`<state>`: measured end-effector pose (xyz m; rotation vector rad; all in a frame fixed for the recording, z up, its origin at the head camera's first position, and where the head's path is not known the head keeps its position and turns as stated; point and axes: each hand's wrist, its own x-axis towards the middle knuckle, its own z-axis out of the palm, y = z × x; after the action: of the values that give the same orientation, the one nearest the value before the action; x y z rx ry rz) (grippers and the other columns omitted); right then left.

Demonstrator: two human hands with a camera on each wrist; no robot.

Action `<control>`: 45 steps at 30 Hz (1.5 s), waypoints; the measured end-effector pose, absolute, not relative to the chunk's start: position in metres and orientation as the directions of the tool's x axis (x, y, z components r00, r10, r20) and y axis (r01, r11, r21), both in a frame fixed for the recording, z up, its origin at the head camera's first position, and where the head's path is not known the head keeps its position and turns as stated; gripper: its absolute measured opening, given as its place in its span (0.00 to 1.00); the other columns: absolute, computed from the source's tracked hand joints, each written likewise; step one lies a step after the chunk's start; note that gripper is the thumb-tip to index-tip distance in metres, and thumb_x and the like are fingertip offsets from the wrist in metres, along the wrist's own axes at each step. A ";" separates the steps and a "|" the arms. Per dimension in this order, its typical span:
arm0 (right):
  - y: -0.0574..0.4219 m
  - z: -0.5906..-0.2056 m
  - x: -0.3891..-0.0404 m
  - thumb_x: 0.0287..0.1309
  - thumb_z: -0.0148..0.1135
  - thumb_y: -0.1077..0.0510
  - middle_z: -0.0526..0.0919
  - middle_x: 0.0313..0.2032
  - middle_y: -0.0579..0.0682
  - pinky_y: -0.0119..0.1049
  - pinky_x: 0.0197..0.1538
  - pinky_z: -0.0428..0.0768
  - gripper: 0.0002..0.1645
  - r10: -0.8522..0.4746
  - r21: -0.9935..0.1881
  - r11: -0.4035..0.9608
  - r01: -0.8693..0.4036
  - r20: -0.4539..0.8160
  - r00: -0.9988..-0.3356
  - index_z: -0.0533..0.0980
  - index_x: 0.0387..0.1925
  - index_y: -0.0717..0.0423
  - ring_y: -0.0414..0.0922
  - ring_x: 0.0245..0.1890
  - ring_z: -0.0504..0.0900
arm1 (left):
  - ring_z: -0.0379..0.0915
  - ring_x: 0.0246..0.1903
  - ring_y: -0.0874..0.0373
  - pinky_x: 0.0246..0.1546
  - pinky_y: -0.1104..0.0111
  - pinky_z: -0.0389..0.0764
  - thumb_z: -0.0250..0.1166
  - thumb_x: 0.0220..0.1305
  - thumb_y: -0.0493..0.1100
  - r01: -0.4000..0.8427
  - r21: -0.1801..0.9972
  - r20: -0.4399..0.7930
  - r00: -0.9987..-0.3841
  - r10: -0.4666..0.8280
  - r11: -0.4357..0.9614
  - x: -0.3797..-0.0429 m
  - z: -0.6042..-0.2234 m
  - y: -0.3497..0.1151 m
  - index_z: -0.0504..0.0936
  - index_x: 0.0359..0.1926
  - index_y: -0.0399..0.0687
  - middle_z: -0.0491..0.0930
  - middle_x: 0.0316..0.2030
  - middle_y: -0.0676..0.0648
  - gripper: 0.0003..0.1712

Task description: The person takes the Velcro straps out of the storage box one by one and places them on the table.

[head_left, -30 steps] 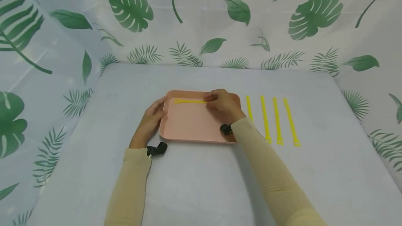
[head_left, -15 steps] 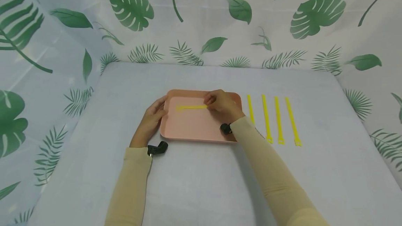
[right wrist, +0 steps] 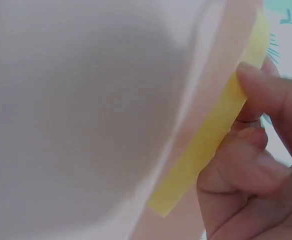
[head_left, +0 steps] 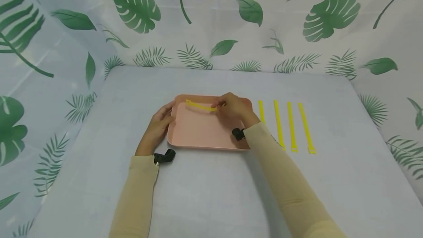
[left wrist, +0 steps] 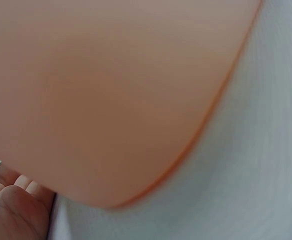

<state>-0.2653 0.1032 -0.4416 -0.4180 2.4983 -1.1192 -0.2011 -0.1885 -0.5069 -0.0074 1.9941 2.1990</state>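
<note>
A pink rectangular tray [head_left: 198, 131] lies on the table, and my left hand [head_left: 157, 127] grips its left rim. In the left wrist view the tray [left wrist: 121, 100] fills most of the picture, blurred, with part of the hand [left wrist: 18, 210] at the lower left. My right hand [head_left: 232, 107] is over the tray's far right part and pinches a yellow cable strap [head_left: 201, 106] by its right portion. The strap's slotted end points left, raised near the far rim. In the right wrist view, thumb and finger pinch the strap [right wrist: 201, 145].
Several more yellow cable straps [head_left: 291, 127] lie spaced apart in a row, right of the tray on the white tablecloth [head_left: 211, 194]. My right sleeve [head_left: 281, 172] partly covers the nearest of them. Behind the table hangs a leaf-printed cloth [head_left: 211, 14].
The strap was lowered toward the near side of the tray, then lifted back, its slotted end now tilted toward the far rim. The left hand stays on the tray's edge.
</note>
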 end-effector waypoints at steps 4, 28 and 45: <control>0.104 -0.434 -0.264 0.71 0.62 0.70 0.88 0.47 0.57 0.38 0.52 0.78 0.12 -0.435 -0.789 0.599 -0.137 -0.177 -0.883 0.88 0.49 0.65 0.49 0.47 0.79 | 0.53 0.83 0.46 0.82 0.57 0.59 0.54 0.77 0.28 -0.128 0.988 -0.116 -0.985 0.130 -0.091 -0.201 -0.507 -0.190 0.59 0.84 0.37 0.57 0.84 0.40 0.38; 0.135 -0.403 -0.242 0.70 0.64 0.71 0.86 0.51 0.60 0.42 0.52 0.90 0.11 -0.425 -0.956 0.186 -0.225 0.128 -0.896 0.83 0.51 0.74 0.45 0.44 0.89 | 0.52 0.83 0.46 0.81 0.58 0.60 0.53 0.76 0.28 -0.106 0.992 -0.096 -0.985 0.145 -0.070 -0.202 -0.506 -0.189 0.59 0.84 0.36 0.57 0.84 0.39 0.38; 0.179 -0.403 -0.228 0.70 0.67 0.67 0.81 0.56 0.59 0.45 0.54 0.90 0.16 -0.411 -0.983 0.173 -0.067 -0.010 -0.912 0.81 0.56 0.66 0.44 0.44 0.89 | 0.50 0.83 0.46 0.82 0.58 0.58 0.53 0.77 0.27 -0.109 0.991 -0.097 -0.984 0.148 -0.082 -0.198 -0.506 -0.187 0.58 0.84 0.35 0.55 0.84 0.39 0.38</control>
<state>-0.2281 0.1791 -0.4028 -0.4585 2.1790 -1.8023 -0.1976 -0.1873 -0.5063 0.0428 2.0006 2.1895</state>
